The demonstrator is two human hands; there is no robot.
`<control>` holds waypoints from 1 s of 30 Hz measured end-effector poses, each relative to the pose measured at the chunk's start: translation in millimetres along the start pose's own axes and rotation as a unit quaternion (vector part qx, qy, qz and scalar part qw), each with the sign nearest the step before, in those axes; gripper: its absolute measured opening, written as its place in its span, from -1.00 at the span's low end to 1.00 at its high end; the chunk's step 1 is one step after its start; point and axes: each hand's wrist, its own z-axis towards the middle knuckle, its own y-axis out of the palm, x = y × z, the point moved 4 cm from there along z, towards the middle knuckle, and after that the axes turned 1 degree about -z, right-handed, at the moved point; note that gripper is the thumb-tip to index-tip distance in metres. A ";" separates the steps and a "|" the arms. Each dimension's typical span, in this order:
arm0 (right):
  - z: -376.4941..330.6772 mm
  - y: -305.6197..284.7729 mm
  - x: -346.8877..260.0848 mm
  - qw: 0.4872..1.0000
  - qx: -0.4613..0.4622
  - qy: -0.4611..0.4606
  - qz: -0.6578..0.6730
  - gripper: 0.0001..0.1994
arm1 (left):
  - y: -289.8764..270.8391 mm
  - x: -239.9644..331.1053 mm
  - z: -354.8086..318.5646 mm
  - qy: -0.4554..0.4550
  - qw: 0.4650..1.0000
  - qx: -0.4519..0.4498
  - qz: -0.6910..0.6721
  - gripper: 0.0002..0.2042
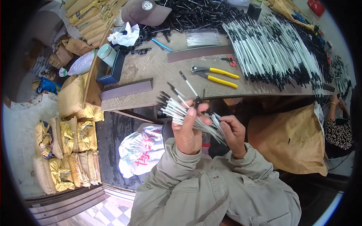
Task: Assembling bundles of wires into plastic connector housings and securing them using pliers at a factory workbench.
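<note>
My left hand point(187, 130) is closed around a fanned bundle of thin white rods with black tips point(174, 106), held up in front of the table edge. My right hand point(233, 132) pinches the lower ends of the same bundle, just right of the left hand. On the table beyond lie yellow-handled pliers point(215, 74) and one loose white rod point(188, 83).
A large heap of white rods with black ends point(279, 49) covers the table's right side, with black parts point(196, 15) at the back. A cap point(145, 12), a blue box point(110, 69) and stacked yellow bags point(66, 150) lie left. Another person point(338, 128) sits at right.
</note>
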 end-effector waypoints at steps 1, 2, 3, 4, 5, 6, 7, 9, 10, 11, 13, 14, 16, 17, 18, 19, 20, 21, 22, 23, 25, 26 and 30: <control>1.0 -6.2 5.6 0.999 -0.009 0.035 -0.030 -0.88 | 4.6 0.6 -1.5 -0.037 0.998 -0.042 0.014 -0.74; 5.7 -8.9 3.8 0.999 -0.007 0.038 -0.028 -0.88 | 9.6 1.4 -4.8 -0.075 0.993 -0.082 0.028 -0.76; 15.6 -13.3 -9.2 0.992 -0.003 -0.065 -0.108 -0.84 | 18.3 1.9 -6.4 -0.089 0.990 -0.106 0.034 -0.78; 21.8 -16.1 -23.3 0.968 0.002 -0.166 -0.188 -0.79 | 20.6 1.2 -6.8 -0.095 0.989 -0.110 0.035 -0.78; 25.2 -23.0 -34.4 0.970 0.019 -0.175 -0.170 -0.75 | 23.2 -1.4 -7.3 -0.110 0.983 -0.132 0.057 -0.78; 27.4 -29.5 -49.3 0.970 0.036 -0.185 -0.152 -0.71 | 26.3 -2.9 -8.4 -0.124 0.977 -0.155 0.079 -0.77; 29.5 -30.8 -66.5 0.965 0.040 -0.217 -0.141 -0.72 | 28.2 -3.3 -9.9 -0.132 0.973 -0.157 0.106 -0.78; 39.5 -23.7 -97.6 0.938 0.005 -0.265 -0.224 -0.73 | 24.9 -8.7 -11.1 -0.139 0.964 -0.170 0.150 -0.77; 41.9 -14.6 -105.8 0.902 -0.042 -0.312 -0.297 -0.73 | 23.5 -11.1 -12.2 -0.134 0.955 -0.177 0.196 -0.77; 46.1 -9.1 -106.4 0.902 -0.062 -0.303 -0.301 -0.74 | 25.6 -11.7 -13.3 -0.112 0.956 -0.187 0.197 -0.79; 48.0 -0.6 -100.9 0.919 -0.088 -0.273 -0.272 -0.79 | 19.6 -18.8 -14.3 -0.102 0.949 -0.208 0.213 -0.80; 46.6 0.2 -96.6 0.919 -0.087 -0.271 -0.273 -0.79 | 17.6 -19.5 -15.2 -0.087 0.942 -0.224 0.232 -0.81; 44.5 -0.6 -90.7 0.935 -0.091 -0.265 -0.218 -0.82 | 14.3 -22.8 -15.3 -0.105 0.942 -0.211 0.240 -0.83; 43.3 -1.0 -91.2 0.940 -0.090 -0.257 -0.205 -0.85 | 11.9 -24.8 -14.0 -0.109 0.941 -0.211 0.241 -0.84; 42.6 -1.2 -88.5 0.941 -0.087 -0.255 -0.204 -0.85 | 11.1 -26.3 -13.0 -0.113 0.940 -0.212 0.242 -0.84; 42.5 -2.1 -84.3 0.946 -0.085 -0.248 -0.192 -0.86 | 11.4 -26.2 -13.8 -0.114 0.940 -0.207 0.245 -0.82; 42.3 -4.2 -81.7 0.950 -0.082 -0.241 -0.181 -0.86 | 13.0 -26.6 -14.4 -0.118 0.939 -0.209 0.246 -0.82; 41.9 -4.5 -81.2 0.951 -0.077 -0.239 -0.183 -0.86 | 12.6 -26.5 -14.3 -0.122 0.944 -0.194 0.239 -0.80; 42.2 -2.9 -80.5 0.953 -0.077 -0.232 -0.178 -0.87 | 11.5 -26.4 -14.0 -0.127 0.948 -0.178 0.232 -0.79; 44.6 -3.1 -81.0 0.955 -0.079 -0.228 -0.173 -0.87 | 11.2 -26.3 -12.5 -0.133 0.947 -0.179 0.233 -0.76; 44.6 -3.7 -81.8 0.956 -0.080 -0.228 -0.166 -0.88 | 13.3 -25.7 -13.6 -0.126 0.946 -0.183 0.237 -0.77; 44.5 -2.3 -81.2 0.959 -0.081 -0.224 -0.156 -0.88 | 12.5 -23.4 -14.1 -0.120 0.945 -0.183 0.243 -0.77; 73.2 -15.8 -79.7 0.974 -0.172 -0.110 0.095 -0.69 | 27.8 5.1 -20.7 -0.111 0.922 -0.247 0.278 -0.75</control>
